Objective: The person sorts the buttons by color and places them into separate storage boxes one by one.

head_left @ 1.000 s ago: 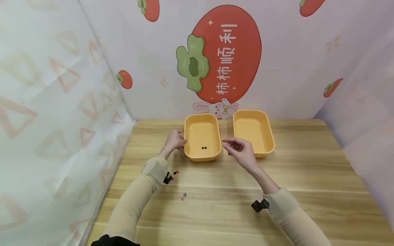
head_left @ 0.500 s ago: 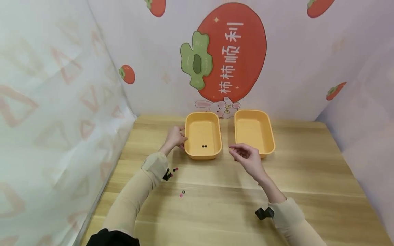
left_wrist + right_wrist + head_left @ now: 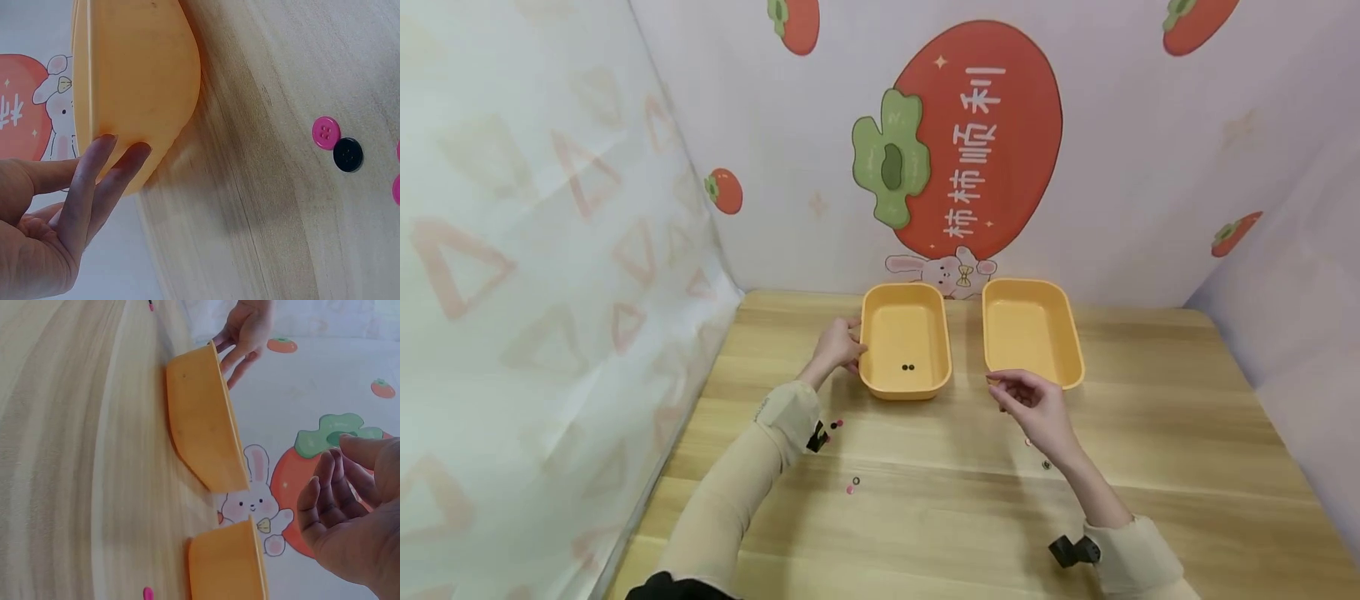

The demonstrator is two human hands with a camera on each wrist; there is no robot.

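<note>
My left hand (image 3: 837, 343) is at the left side of the left yellow bin (image 3: 905, 385); its extended fingers (image 3: 115, 172) touch the outer wall. Two dark buttons (image 3: 907, 367) lie inside this bin near its front. My right hand (image 3: 1033, 408) hovers over the front left corner of the right yellow bin (image 3: 1078, 350). Its fingers are loosely bent, thumb and index tips close together, and nothing shows between them. Below that hand, a pink button (image 3: 1028, 442) and a dark button (image 3: 1047, 465) lie on the table.
Beside the left forearm lie pink and black buttons (image 3: 348, 154) on the wooden table (image 3: 940, 517). Closer to the front are a dark ring-like button (image 3: 856, 481) and a pink button (image 3: 850, 490). A printed backdrop (image 3: 1097, 167) rises behind the bins.
My right hand has moved right and toward me, from beside the left bin to the right bin's front corner, uncovering two buttons. The left hand stays at its bin; the view has shifted slightly.
</note>
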